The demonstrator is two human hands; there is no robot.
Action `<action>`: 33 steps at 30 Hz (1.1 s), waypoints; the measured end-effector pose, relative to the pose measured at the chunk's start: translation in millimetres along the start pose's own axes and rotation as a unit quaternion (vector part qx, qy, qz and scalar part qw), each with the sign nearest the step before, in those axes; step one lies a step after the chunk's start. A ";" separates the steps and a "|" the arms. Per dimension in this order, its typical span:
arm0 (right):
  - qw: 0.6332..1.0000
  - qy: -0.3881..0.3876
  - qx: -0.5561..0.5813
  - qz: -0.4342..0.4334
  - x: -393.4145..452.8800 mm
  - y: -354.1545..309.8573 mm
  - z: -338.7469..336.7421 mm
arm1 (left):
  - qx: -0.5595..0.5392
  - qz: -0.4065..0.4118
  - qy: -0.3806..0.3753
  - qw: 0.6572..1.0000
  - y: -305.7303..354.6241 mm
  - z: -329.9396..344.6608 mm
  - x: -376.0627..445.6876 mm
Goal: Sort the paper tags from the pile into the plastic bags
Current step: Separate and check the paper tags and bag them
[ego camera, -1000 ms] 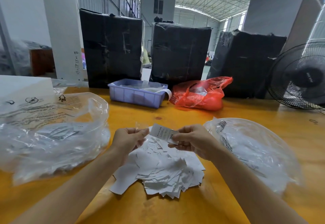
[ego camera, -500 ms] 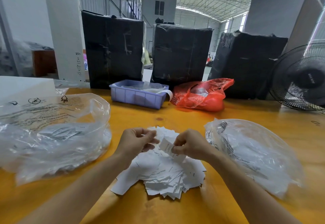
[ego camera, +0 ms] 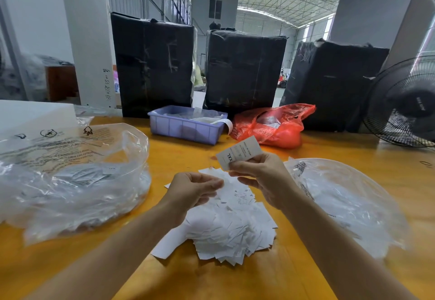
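A pile of white paper tags [ego camera: 226,229] lies on the yellow table [ego camera: 179,158] in front of me. My right hand [ego camera: 261,177] pinches one tag [ego camera: 240,153], printed XXL, and holds it up above the far side of the pile. My left hand [ego camera: 190,189] hovers over the pile's left part with its fingers curled toward the thumb; whether it pinches anything is unclear. A clear plastic bag [ego camera: 70,182] with tags inside sits to the left. A second clear bag [ego camera: 341,200] with tags lies to the right.
A blue plastic tray [ego camera: 183,130] and a red plastic bag [ego camera: 275,127] stand at the table's far side. Behind them are three black wrapped bundles [ego camera: 153,64]. A black fan [ego camera: 404,104] stands at the far right. A white box [ego camera: 30,113] sits far left.
My right hand has lifted the tag up from the pile and turned its printed face toward me. My left hand has stayed near the pile's left edge.
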State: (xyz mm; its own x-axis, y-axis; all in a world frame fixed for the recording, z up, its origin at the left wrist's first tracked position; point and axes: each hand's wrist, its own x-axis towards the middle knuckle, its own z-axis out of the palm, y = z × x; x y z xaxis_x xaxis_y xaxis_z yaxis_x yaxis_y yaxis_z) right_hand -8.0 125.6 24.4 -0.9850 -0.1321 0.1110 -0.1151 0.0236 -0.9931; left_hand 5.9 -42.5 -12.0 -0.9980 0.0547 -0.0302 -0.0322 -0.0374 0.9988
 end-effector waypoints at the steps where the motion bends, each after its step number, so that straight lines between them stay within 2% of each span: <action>1: 1.000 0.001 0.004 -0.002 -0.4 0.4 0.5 | 0.000 0.000 -0.002 1.000 0.1 0.1 -0.3; 12: 1.000 -0.011 -0.009 0.019 -1.8 2.9 4.0 | -0.030 -0.007 0.003 1.000 1.1 -1.0 0.5; 33: 0.999 0.010 0.021 0.026 1.8 6.5 3.9 | -0.083 -0.034 0.003 0.996 3.7 -1.4 1.1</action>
State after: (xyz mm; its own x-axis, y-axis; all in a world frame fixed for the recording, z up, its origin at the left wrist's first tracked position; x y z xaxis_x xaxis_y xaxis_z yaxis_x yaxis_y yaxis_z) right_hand -9.9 121.6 18.0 -0.9920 -0.1115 0.0588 -0.0579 -0.0110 -0.9983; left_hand 4.5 -44.0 -8.4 -0.9936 0.0558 -0.0977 -0.1069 -0.1983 0.9743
